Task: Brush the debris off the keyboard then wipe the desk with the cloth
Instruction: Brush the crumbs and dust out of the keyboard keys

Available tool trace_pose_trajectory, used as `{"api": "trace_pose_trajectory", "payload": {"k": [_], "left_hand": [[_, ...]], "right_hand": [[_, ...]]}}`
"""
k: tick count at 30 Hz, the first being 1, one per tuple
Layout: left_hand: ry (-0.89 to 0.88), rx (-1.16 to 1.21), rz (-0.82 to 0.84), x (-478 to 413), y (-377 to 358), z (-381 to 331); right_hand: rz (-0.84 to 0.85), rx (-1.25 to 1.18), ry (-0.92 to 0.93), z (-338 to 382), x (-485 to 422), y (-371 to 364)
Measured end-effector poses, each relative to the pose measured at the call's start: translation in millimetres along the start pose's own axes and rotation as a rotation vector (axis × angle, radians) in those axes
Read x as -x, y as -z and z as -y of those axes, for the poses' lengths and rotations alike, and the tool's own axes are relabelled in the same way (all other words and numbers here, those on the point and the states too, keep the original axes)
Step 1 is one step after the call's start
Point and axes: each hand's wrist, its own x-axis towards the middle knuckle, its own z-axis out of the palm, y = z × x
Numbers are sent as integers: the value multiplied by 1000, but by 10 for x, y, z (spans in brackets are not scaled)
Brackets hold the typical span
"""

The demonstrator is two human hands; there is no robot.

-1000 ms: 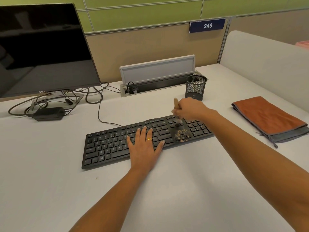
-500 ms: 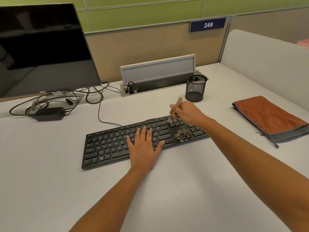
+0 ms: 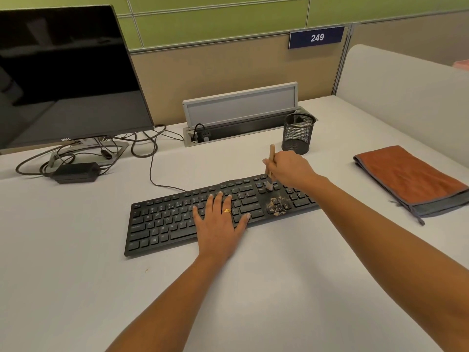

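- Pressing flat on the middle of the keyboard, the left hand lies with fingers straight and spread, grasping nothing. It seems to be steadying the board on the desk.
- The keyboard looks thin, stiff and light, so it would probably slide without that hand.
- Tan debris sits on the keys just right of the left hand. It is loose and light, so it is likely to scatter or drop between the keys, and short, gentle strokes suit it.
- The right hand is clenched low on the wooden handle of the brush. The soft tip touches the keys just behind the crumbs.
- The folded orange cloth lies untouched well to the right. It is limp, so it is best gathered by its folded edge.
- A mesh cup stands beyond the right hand.
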Motion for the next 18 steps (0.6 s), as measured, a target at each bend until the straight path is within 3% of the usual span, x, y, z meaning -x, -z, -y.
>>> {"api": "trace_pose_trajectory", "payload": {"k": [6, 13, 18], "left_hand": [[0, 8, -7, 1, 0, 3], [1, -2, -4, -1, -3, 2], [1, 17, 0, 5, 3, -7]], "right_hand": [[17, 11, -15, -1, 29, -48], [87, -191, -45, -40, 61, -15], [101, -112, -34, 29, 29, -33]]}}
